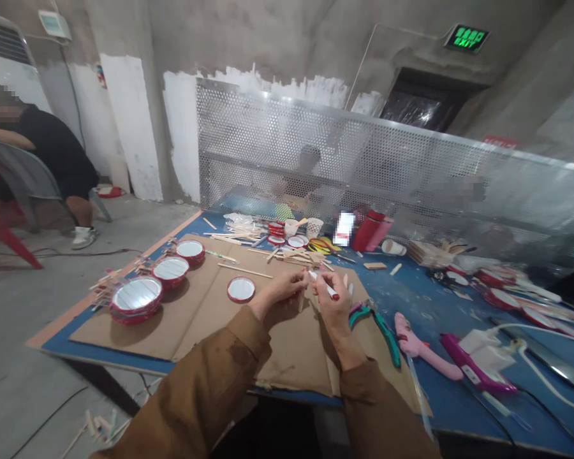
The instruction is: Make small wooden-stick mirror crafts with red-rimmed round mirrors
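Observation:
Above the cardboard sheet (205,315), my right hand (333,306) is closed on a white marker pen (323,285) with a red end. Its other end points at the fingertips of my left hand (283,290). That left hand is pinched shut, and what it holds is too small and covered to make out. A round red-rimmed disc (241,289) with a pale face lies left of my left hand. Thin wooden sticks (296,256) are scattered just beyond both hands. Teal-handled pliers (385,335) lie to the right of my right hand.
Three red drum-like pieces (136,298) with sticks stand along the left. On the right lie a pink glue gun (423,349), a purple power strip (478,366) and cables. Red bottles (369,231), cups and a lit phone (344,228) stand before a perforated metal screen (268,137). Another person (52,146) sits far left.

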### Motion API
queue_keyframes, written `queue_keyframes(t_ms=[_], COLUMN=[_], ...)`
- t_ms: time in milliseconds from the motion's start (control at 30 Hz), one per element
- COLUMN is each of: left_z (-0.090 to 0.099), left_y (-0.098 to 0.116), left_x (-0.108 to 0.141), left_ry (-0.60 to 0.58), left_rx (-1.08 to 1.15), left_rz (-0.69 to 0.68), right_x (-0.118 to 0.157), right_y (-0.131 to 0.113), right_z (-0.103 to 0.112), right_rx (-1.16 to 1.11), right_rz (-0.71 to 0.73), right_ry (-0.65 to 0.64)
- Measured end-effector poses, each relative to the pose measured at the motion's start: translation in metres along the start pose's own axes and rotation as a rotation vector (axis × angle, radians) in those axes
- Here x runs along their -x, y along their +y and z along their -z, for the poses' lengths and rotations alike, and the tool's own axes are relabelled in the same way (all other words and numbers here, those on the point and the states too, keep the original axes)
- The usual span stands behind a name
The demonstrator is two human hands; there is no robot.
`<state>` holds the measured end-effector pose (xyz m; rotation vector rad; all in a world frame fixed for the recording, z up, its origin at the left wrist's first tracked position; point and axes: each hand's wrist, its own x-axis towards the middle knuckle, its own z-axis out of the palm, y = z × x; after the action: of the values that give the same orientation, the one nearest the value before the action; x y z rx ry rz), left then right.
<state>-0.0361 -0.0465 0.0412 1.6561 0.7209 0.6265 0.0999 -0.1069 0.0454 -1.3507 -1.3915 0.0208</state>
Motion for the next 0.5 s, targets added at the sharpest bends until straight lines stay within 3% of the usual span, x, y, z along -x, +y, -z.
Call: queue_keyframes(t_ms=[500], left_z=[-0.0007], left_y=[-0.0038], left_x=[-0.0021], left_ry=[0.002], left_rx=[0.027], left_rz=[-0.002], right_x=[0.0009], right_y=[-0.0038], right_z=[0.0011], right_rx=[0.010], right_rz=[0.004], right_ry=[0.051])
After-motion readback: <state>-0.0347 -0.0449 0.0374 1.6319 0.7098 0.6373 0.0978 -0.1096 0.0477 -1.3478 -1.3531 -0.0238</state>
